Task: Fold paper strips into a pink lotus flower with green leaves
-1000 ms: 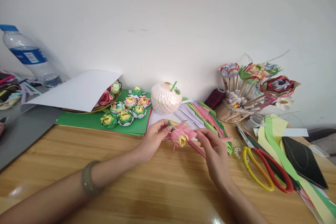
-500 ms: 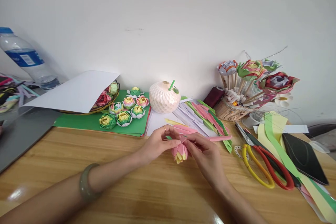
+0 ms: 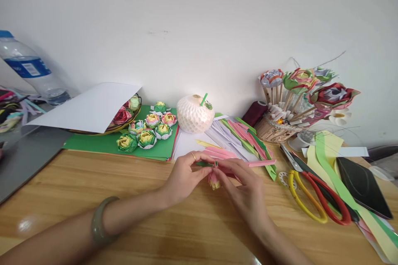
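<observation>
A small pink and yellow paper flower hangs between my two hands, its yellow tips pointing down. My left hand wears a ring and has thumb and fingers pinched at the flower's top. From the other side, my right hand pinches the same spot. A small dark green bit shows between the fingertips. The fingers hide much of the flower. Just behind the hands lie pink paper strips.
Scissors and a black flat object lie right. Finished paper flowers sit on green paper left. Behind stand a white round ornament and a wooden holder with flowers. A bottle leans far left.
Both hands have drawn closer together around the flower. More of the flower is covered by the fingers, and a dark green bit now shows at its top.
</observation>
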Demonstrator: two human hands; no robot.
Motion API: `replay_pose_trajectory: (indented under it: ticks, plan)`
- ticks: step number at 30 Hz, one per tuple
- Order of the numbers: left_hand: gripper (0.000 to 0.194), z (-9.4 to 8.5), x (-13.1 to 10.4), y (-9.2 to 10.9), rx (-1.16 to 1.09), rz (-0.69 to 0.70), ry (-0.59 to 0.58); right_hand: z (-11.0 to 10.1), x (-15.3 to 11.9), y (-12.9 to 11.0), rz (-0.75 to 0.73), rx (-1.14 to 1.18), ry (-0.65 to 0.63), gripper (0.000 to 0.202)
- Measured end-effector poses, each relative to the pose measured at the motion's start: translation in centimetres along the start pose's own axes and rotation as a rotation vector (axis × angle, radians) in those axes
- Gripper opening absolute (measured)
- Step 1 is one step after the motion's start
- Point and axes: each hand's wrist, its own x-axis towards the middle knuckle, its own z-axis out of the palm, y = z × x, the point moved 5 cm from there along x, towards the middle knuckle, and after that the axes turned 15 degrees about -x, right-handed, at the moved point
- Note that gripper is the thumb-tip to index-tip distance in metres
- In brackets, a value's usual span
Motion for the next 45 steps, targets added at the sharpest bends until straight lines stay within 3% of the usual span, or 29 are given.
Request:
replay_pose_trajectory:
  ticks: [8,14,21,27,35,45]
  plan:
    - [0.007,0.3,0.2,-0.2,-0.057,-0.013,-0.019,-0.2,0.1,0.1,-0.020,-0.061,0.051,0.006]
    - [0.005,0.2,0.5,0.8,0.004,0.050,-0.052,0.2,0.5,0.9,0.080,0.095,-0.042,0.010]
    - [0.017,0.7,0.8,0.6,-0.305,-0.348,-0.170,1.4,0.4,1.1,0.254,0.412,-0.313,0.021]
    - [0.013,0.7,0.9,0.8,-0.286,-0.406,-0.261,2.0,0.2,1.1,0.371,0.598,-0.410,0.025]
    - [0.014,-0.1,1.5,0.2,-0.205,-0.407,-0.163,2.0,0.5,1.6,0.415,0.595,-0.402,0.023]
    - [0.017,-0.4,1.7,-0.6,-0.174,-0.476,-0.239,2.6,0.4,1.6,0.473,0.616,-0.509,0.024]
